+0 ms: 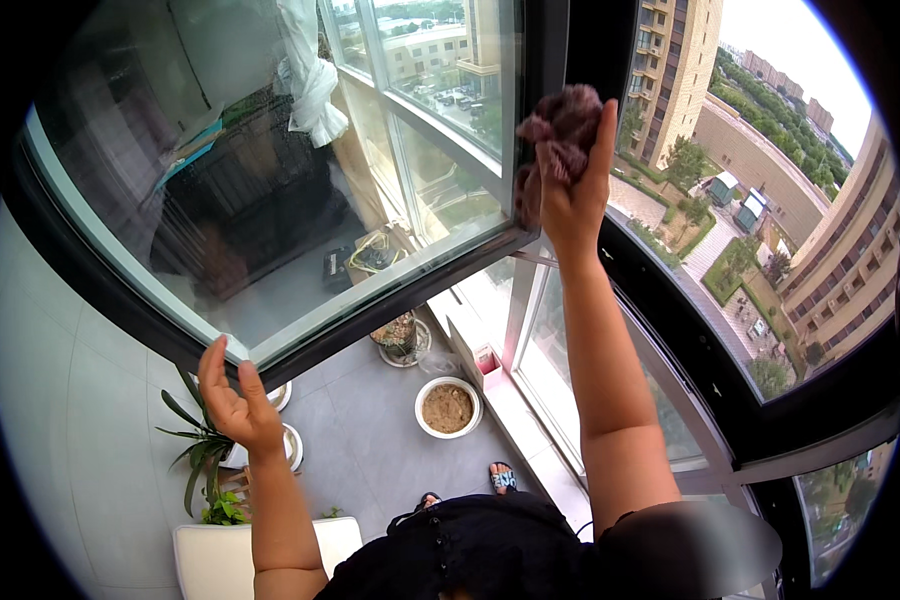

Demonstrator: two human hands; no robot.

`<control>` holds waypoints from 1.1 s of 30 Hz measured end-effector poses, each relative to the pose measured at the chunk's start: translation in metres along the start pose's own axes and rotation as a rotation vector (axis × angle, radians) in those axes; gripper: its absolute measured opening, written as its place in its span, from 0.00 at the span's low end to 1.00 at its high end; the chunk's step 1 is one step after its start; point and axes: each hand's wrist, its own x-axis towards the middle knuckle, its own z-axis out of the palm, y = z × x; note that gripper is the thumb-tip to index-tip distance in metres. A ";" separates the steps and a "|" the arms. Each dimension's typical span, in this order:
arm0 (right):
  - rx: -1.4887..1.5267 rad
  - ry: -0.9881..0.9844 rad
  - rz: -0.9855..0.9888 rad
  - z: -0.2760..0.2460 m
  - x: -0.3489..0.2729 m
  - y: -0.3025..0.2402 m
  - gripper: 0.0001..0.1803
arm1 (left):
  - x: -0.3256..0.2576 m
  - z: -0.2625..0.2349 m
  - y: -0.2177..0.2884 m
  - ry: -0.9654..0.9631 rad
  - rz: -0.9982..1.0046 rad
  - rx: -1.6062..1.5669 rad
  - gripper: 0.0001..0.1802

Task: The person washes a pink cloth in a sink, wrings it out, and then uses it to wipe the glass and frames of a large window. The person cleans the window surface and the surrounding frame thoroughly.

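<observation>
An opened window sash [360,325] with a dark frame slants across the upper left in front of me. My left hand [238,405] is at its lower edge, fingers curled up against the frame and the thumb apart from them. My right hand [573,205] reaches up with a crumpled purple-brown cloth [568,120] in its grip. That cloth lies against the sash's right-hand upright, near the lower corner. The glass [260,230] shows reflections and some haze.
Right of the sash lies the open window frame [690,360], with buildings and ground far below. On the tiled floor stand a white pot of soil [449,408], a potted cactus [398,335] and a leafy plant [205,440]. A white cushioned seat [220,560] is at lower left.
</observation>
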 end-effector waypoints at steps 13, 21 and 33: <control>-0.442 -0.222 -0.008 0.008 -0.150 0.041 0.29 | 0.037 -0.051 -0.071 0.259 -0.483 -0.096 0.39; -0.422 -0.029 -0.299 0.049 0.069 0.008 0.32 | 0.050 -0.007 -0.018 0.247 0.113 0.505 0.38; -0.534 -0.022 -0.376 0.088 0.367 -0.092 0.29 | 0.016 0.143 0.031 -0.702 0.642 0.482 0.43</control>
